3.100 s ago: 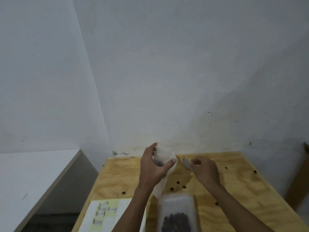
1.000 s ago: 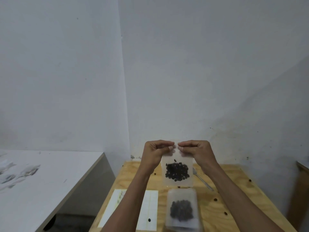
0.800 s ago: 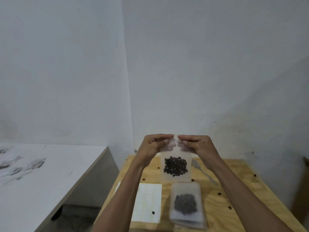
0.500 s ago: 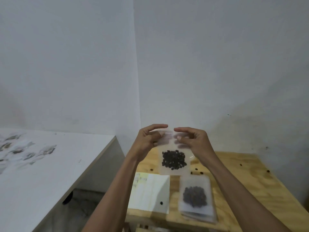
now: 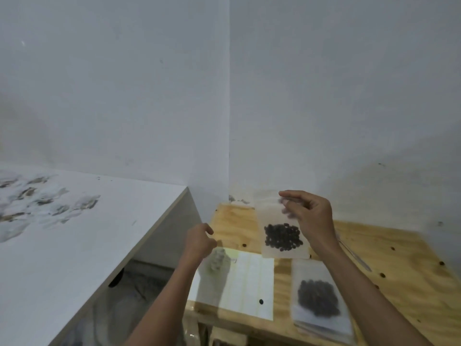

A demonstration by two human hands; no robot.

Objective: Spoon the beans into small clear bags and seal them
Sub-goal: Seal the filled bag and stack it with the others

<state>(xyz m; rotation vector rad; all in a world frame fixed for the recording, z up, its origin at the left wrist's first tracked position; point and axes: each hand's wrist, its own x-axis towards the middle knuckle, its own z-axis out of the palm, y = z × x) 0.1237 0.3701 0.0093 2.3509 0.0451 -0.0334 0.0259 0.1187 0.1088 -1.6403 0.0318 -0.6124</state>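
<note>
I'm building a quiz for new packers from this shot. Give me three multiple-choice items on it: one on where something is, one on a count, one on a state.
1. Where does the white sheet lie?
A. On the wooden table, left of the lying bag
B. On the white counter
C. Under the spoon

2. How many bags with a dark mass of beans show?
A. One
B. Two
C. Four

3. What is the right hand doing?
A. Resting flat on the table
B. Holding the spoon
C. Pinching the top of a filled bag

Key: 1 A, the white sheet lies on the wooden table beside the lying bag. 2 B, the held bag and the lying bag each show beans. 3 C, the right hand pinches the held bag's top, which hangs above the table; the left hand holds nothing.
</note>
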